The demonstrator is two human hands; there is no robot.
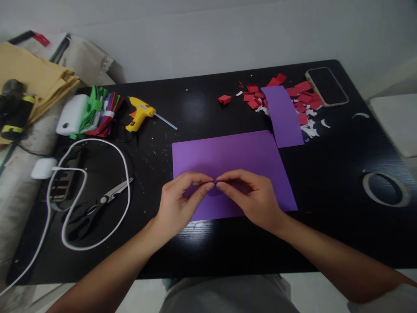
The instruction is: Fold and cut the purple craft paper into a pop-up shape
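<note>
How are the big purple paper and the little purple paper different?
The big purple paper is wide and large, but the little purple paper is a narrow strip. The big one lies with its long side across the table; the little one's long side points away from the person. The big one is under both hands, while the little one lies over some red scraps. Both are purple.

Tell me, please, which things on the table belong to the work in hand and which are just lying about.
Likely in the job:
purple sheet under left hand and right hand
purple strip
red paper pieces
scissors
glue gun

Likely lying about:
phone
white cable
pale ring
</note>
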